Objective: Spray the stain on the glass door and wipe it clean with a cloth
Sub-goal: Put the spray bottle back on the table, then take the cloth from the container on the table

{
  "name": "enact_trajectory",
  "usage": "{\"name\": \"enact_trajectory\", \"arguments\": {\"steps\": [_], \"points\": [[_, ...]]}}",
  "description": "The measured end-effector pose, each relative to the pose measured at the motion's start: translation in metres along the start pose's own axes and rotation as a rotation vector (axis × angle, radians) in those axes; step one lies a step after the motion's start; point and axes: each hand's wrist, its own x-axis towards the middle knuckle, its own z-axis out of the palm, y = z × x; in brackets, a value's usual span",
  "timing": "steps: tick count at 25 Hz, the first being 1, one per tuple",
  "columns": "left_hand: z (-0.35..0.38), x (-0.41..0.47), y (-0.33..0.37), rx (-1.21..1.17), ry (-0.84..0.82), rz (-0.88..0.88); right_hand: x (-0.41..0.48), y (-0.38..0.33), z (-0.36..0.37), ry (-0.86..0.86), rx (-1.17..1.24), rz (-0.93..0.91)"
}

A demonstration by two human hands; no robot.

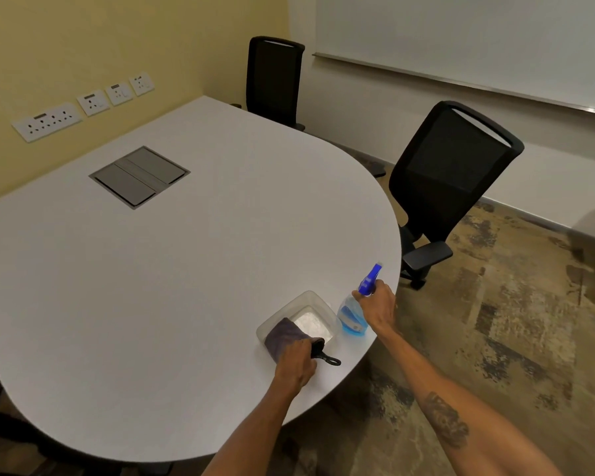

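Left of the clear tray (318, 298), the left hand (294, 364) has its grip clamped on the dark cloth (284, 336) lying across the tray's rim. Right of the tray, the right hand (378, 305) is closed round the spray bottle (352, 316) on the counter (186, 269). Both should lift straight up, bottle upright. No glass door shows.

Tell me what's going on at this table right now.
A person stands at a white table, gathering cleaning supplies. The right hand grips the neck of a spray bottle of blue liquid that stands near the table's edge. The left hand holds a dark cloth that lies partly in a clear plastic container. No glass door is in view, so spraying and wiping have not begun.
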Motion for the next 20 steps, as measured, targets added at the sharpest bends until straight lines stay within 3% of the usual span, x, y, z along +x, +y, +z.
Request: {"name": "enact_trajectory", "arguments": {"steps": [6, 13, 17, 20], "points": [[-0.039, -0.007, 0.004, -0.088, 0.153, 0.010, -0.013, -0.001, -0.008, -0.054, -0.003, 0.039], [-0.109, -0.017, 0.005, -0.110, 0.144, 0.038, -0.050, -0.014, -0.026, 0.064, 0.022, 0.158], [-0.150, -0.039, 0.023, -0.086, 0.115, 0.144, -0.094, -0.014, -0.029, 0.190, 0.017, 0.125], [-0.183, -0.062, 0.040, -0.059, 0.102, 0.229, -0.136, -0.021, -0.025, 0.119, 0.058, -0.046]]}}
